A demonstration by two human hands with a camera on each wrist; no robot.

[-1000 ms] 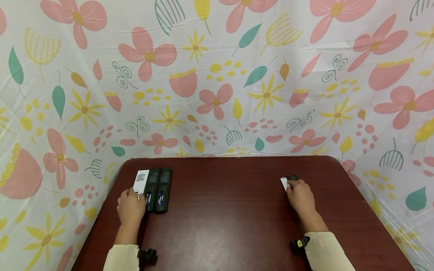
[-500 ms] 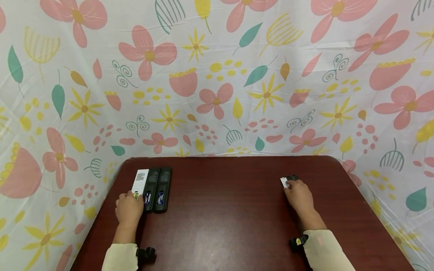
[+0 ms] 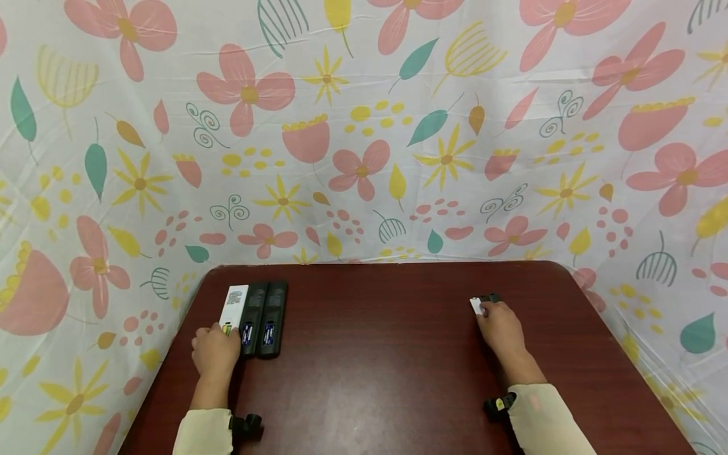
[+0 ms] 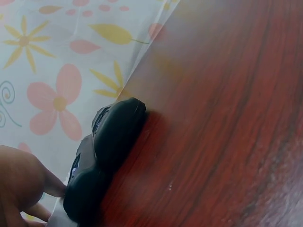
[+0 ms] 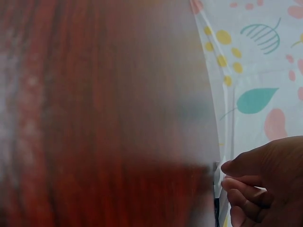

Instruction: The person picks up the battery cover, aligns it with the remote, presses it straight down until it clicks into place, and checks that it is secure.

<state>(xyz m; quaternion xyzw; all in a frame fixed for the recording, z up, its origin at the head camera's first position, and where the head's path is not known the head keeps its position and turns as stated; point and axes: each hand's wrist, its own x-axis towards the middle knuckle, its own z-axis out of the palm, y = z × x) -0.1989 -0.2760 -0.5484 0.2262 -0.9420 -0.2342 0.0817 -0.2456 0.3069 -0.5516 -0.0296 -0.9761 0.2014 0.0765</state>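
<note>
In the head view, three remote controls lie side by side at the table's left. My left hand (image 3: 216, 351) holds the lower end of the white remote control (image 3: 234, 302), where a yellow-green patch shows by the fingers. Beside it are two black remote controls, the middle one (image 3: 258, 303) and the right one (image 3: 277, 303), backs up, with blue batteries (image 3: 269, 333) in their uncovered compartments. At the far right, my right hand (image 3: 503, 328) pinches a small white piece (image 3: 475, 306), probably a battery cover, mostly hidden by the fingers. Small black pieces (image 3: 492, 297) lie just beyond it.
The dark red-brown table (image 3: 375, 341) has rounded far corners. A white flowered cloth (image 3: 364, 208) hangs behind it and along both sides. Black wrist cameras sit at the left cuff (image 3: 246, 428) and right cuff (image 3: 499, 406).
My left hand has slid slightly down the white remote control, so a yellow-green patch now shows. My right hand has shifted slightly left, covering more of the white piece.
</note>
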